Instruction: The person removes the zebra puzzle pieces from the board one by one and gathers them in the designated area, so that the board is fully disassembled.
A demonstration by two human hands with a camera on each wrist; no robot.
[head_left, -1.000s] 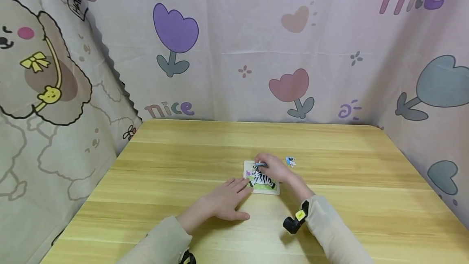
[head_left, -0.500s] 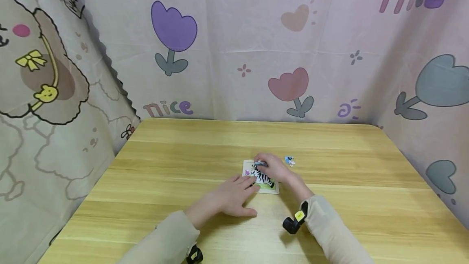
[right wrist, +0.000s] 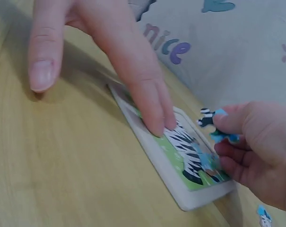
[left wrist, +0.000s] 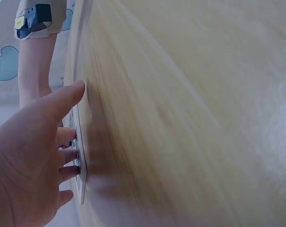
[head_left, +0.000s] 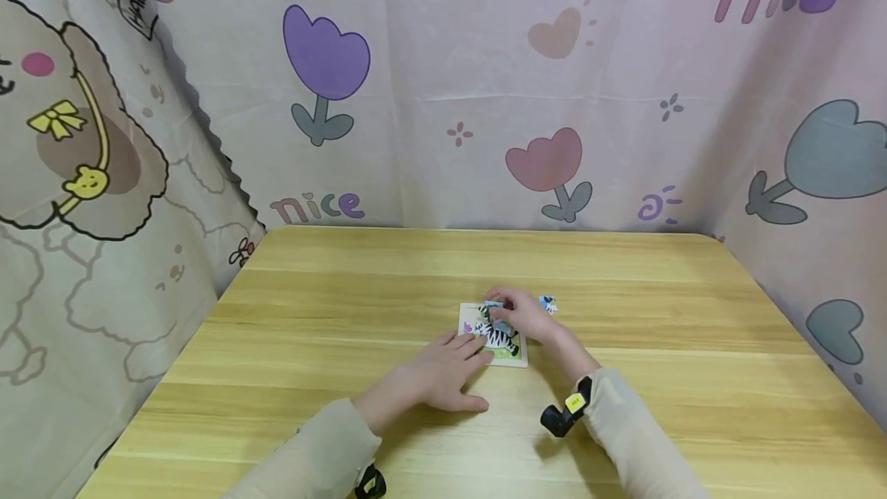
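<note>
A small jigsaw board [head_left: 466,314] with a zebra picture lies on the table. My left hand [head_left: 446,376] rests at its lower left, fingers stretched out and fingertips on the picture; the left wrist view shows this hand [left wrist: 29,151] from the thumb side. Between thumb and fingers, my right hand [head_left: 524,316] pinches a puzzle piece [right wrist: 208,117] coloured black, white and blue, partly hidden by the thumb. In the right wrist view the piece is held just over the upper part of the board [right wrist: 181,199]. A second loose piece [head_left: 548,304] lies right of the board.
The wooden table [head_left: 346,276] extends around the board on all sides. Behind it hangs a printed curtain [head_left: 430,60], with another at the left [head_left: 104,268]. Black wrist cameras sit at the left cuff [head_left: 370,482] and the right cuff [head_left: 564,416].
My left hand has slid right, further onto the board. My right hand has drawn slightly up and right with the piece, and more blue shows on the board beneath it.
</note>
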